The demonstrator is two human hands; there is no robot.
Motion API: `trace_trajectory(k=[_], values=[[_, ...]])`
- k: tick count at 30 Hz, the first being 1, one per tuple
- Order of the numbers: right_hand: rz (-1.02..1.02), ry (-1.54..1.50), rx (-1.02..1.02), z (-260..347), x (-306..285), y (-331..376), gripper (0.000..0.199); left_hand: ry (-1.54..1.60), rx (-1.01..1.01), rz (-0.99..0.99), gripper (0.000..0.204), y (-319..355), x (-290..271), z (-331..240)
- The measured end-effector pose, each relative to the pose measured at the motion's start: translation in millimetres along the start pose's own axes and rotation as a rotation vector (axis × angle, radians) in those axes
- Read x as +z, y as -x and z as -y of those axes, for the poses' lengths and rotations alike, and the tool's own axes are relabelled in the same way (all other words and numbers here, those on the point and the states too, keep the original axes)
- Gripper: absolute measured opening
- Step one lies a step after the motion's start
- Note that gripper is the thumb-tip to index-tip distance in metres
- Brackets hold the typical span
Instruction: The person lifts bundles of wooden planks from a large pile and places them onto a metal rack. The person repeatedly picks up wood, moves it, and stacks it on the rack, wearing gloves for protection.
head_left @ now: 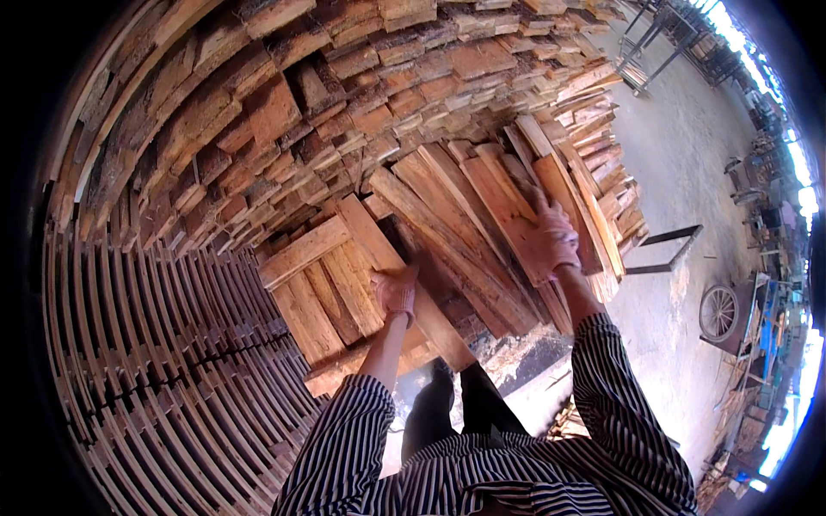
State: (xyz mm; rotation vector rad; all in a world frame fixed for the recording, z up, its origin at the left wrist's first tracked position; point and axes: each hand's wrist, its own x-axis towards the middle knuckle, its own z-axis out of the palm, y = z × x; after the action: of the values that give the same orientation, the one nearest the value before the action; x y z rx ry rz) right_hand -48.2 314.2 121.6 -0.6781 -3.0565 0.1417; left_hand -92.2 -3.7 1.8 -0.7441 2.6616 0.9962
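Note:
My left hand (396, 291), in a pink glove, grips a long wooden plank (372, 239) that runs diagonally across a small stack of boards (320, 301). My right hand (551, 237), also gloved, rests flat on a group of long slanted planks (482, 215) leaning against the big pile. Both forearms in striped sleeves come up from the bottom of the view. My dark trousers and shoes show below, between the arms.
A tall wall of stacked rough boards (284, 95) fills the top and left. Rows of stacked wooden pallets (155, 344) curve along the lower left. A concrete floor (680, 146) lies to the right, with a metal frame (658, 249), a wheel (718, 311) and machinery beyond.

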Motion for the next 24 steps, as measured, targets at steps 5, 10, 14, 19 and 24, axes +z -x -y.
trace_trajectory(k=[5, 10, 14, 19, 24], values=[[0.318, -0.078, 0.08, -32, 8, -33, 0.078, 0.318, -0.107, 0.15, 0.06, 10, -7, -13], [0.324, -0.069, 0.145, -49, -1, -27, 0.08, 0.673, -0.007, 0.225, 0.047, 94, 1, -93], [0.285, -0.092, 0.082, -25, 7, -34, 0.084, 0.391, -0.037, 0.115, 0.065, 67, 58, -99], [0.226, -0.083, 0.124, -71, 6, -31, 0.083, 0.379, -0.133, 0.159, 0.072, 77, 99, -127], [0.306, -0.062, 0.112, -38, 5, -30, 0.086, 0.49, -0.077, 0.243, 0.047, 39, 55, -78]])
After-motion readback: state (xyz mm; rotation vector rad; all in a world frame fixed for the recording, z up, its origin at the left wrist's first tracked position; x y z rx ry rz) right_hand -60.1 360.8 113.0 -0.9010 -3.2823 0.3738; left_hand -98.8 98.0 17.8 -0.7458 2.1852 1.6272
